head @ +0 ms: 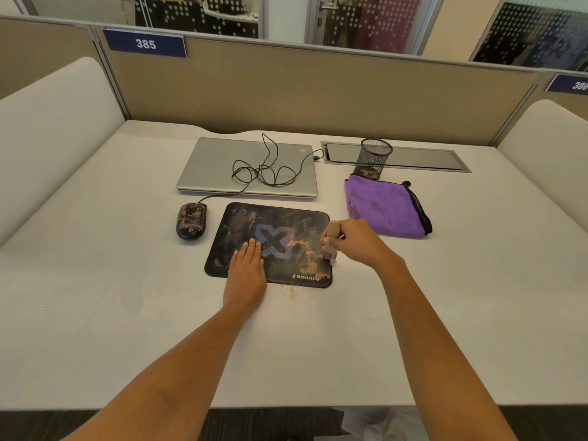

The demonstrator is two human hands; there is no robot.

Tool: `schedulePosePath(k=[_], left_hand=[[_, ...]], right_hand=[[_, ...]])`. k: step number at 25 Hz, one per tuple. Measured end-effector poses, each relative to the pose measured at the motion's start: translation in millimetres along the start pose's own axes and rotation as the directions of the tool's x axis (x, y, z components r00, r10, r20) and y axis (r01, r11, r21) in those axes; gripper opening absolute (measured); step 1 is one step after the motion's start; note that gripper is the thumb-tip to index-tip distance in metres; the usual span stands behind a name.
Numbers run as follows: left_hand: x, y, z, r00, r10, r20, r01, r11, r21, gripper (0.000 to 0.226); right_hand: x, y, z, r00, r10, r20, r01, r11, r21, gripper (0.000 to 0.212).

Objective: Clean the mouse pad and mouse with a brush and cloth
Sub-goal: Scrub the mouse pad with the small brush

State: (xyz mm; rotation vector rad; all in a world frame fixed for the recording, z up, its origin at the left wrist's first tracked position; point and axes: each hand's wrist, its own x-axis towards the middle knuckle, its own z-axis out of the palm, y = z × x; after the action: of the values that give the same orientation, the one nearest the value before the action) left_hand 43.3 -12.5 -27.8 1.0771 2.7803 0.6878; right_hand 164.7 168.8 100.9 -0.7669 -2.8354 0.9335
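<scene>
- Mouse pad [241, 224] lies flat on the desk [127, 281], with orange grit [307, 253] spilling over its near edge.
- Left hand [246, 272] rests flat, fingers straight, on the pad's near-left part.
- Right hand [353, 243] grips a blurred brush [333, 230] at the pad's right edge.
- Mouse [191, 221] sits just left of the pad; the purple cloth [385, 206] lies right of it, apart; the laptop [222, 167] lies beyond its far edge.
- Desk surface extends well past the pad's left and near edges.

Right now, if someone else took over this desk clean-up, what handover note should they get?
Left hand presses flat on the mouse pad. Right hand grips the brush at the pad's right edge. Orange dust lies on the pad's right side, some spilled onto the table. Mouse, left of the pad, is dirty. Purple cloth lies folded to the right. Pad partly brushed; mouse and wiping remain.
</scene>
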Motion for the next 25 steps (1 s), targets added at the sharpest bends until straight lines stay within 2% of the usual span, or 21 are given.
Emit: schedulePosePath(k=[4, 5, 6, 10, 11, 15, 16, 18, 20, 23, 25], left_hand=[[0, -1, 1, 1.000, -0.004, 0.003, 0.004, 1.000, 0.014, 0.049], [0, -2, 2, 1.000, -0.004, 0.004, 0.004, 1.000, 0.020, 0.049], [0, -2, 2, 1.000, -0.004, 0.003, 0.004, 1.000, 0.023, 0.049], [2, -2, 4, 1.000, 0.002, -0.005, -0.002, 0.999, 0.038, 0.048], [3, -2, 4, 1.000, 0.003, -0.004, -0.003, 0.999, 0.039, 0.048], [2, -4, 4, 1.000, 0.003, -0.003, -0.003, 1.000, 0.030, 0.048], [1, -4, 4, 1.000, 0.002, 0.000, -0.002, 1.000, 0.030, 0.048], [1, -3, 4, 1.000, 0.002, 0.003, -0.002, 0.999, 0.034, 0.048], [2, -3, 4, 1.000, 0.001, 0.001, -0.001, 0.999, 0.045, 0.048], [1, -3, 4, 1.000, -0.002, -0.002, 0.002, 0.999, 0.044, 0.048], [1, -3, 4, 1.000, -0.003, 0.005, 0.003, 0.999, 0.034, 0.048]], right_hand=[[-11, 2, 1, 0.964, -0.010, 0.265, 0.022, 0.999, -0.040, 0.009], [-13, 2, -1, 0.957, -0.009, 0.291, 0.015, 1.000, -0.016, 0.007], [-14, 2, -3, 0.963, -0.020, 0.267, 0.016, 1.000, 0.014, 0.005], [-19, 5, 0, 0.999, -0.031, -0.036, 0.034, 0.996, 0.088, 0.013], [-20, 6, 2, 0.999, -0.026, -0.029, 0.028, 0.997, 0.074, 0.014], [-21, 7, 5, 0.973, -0.025, 0.228, 0.018, 0.999, 0.035, 0.016], [-21, 7, 4, 0.975, -0.026, 0.220, 0.011, 0.998, 0.068, 0.015], [-23, 8, 2, 0.994, -0.049, 0.093, 0.037, 0.991, 0.125, 0.010], [-24, 9, 3, 0.998, -0.051, 0.030, 0.048, 0.994, 0.102, 0.013], [-23, 6, 10, 0.988, -0.058, 0.143, 0.057, 0.998, 0.007, 0.015], [-23, 2, 14, 0.981, -0.077, 0.175, 0.071, 0.997, 0.040, 0.011]])
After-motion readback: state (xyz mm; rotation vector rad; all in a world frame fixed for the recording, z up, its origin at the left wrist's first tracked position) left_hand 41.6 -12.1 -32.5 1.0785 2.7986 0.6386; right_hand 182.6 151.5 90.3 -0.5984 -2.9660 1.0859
